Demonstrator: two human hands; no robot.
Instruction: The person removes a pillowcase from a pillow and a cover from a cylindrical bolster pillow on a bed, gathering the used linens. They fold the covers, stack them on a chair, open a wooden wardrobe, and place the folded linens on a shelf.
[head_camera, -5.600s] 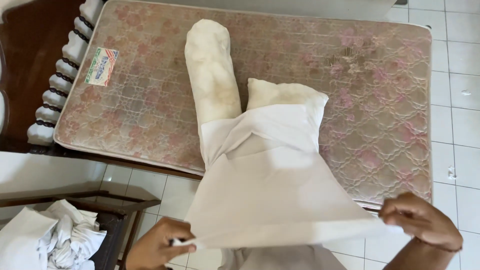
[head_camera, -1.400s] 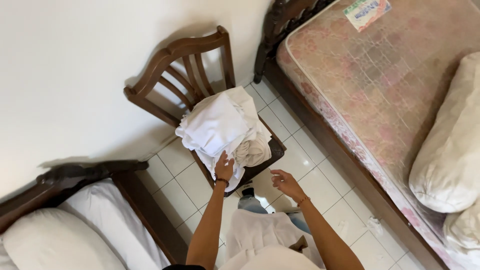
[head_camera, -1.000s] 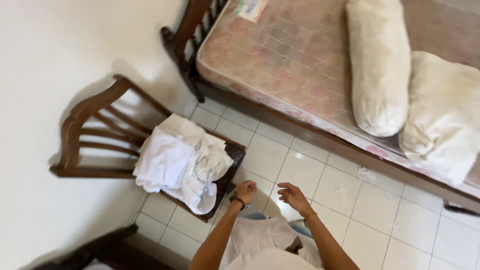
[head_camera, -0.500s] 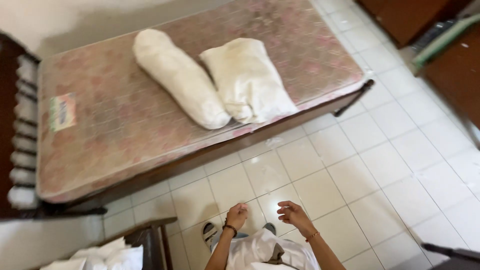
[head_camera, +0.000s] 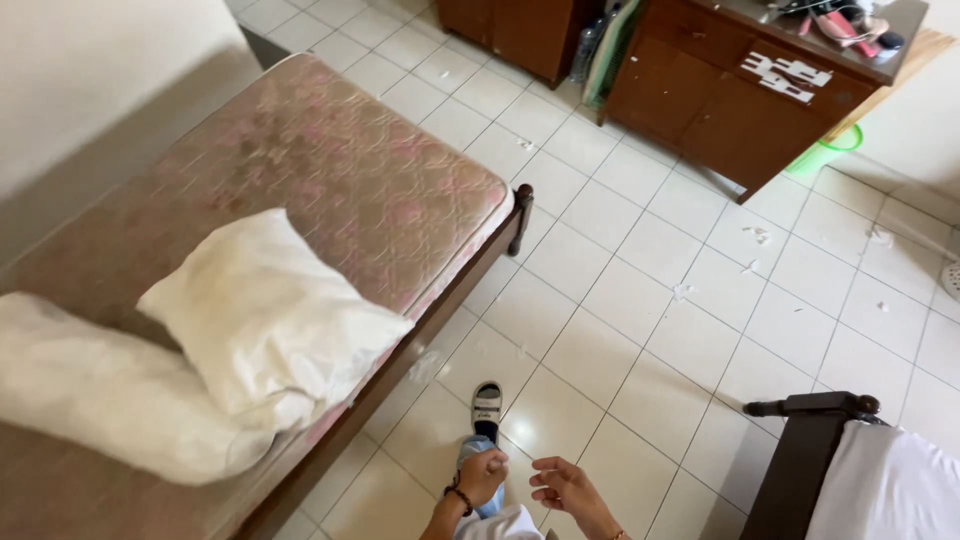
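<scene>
Bottom centre: left hand (head_camera: 482, 476) curled into a loose fist, right hand (head_camera: 567, 490) with fingers bent and slightly parted; both empty, held close together above the white tiled floor (head_camera: 640, 300). A slippered foot (head_camera: 486, 410) shows just above them. At left, pillow (head_camera: 270, 320) and bolster (head_camera: 110, 395) lie on a bare mattress (head_camera: 350, 180).

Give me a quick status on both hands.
Left hand closed in a loose fist, right hand open, both empty. Nearest thing: sandalled foot on tiled floor. Pillow lies apart on bare mattress.
</scene>
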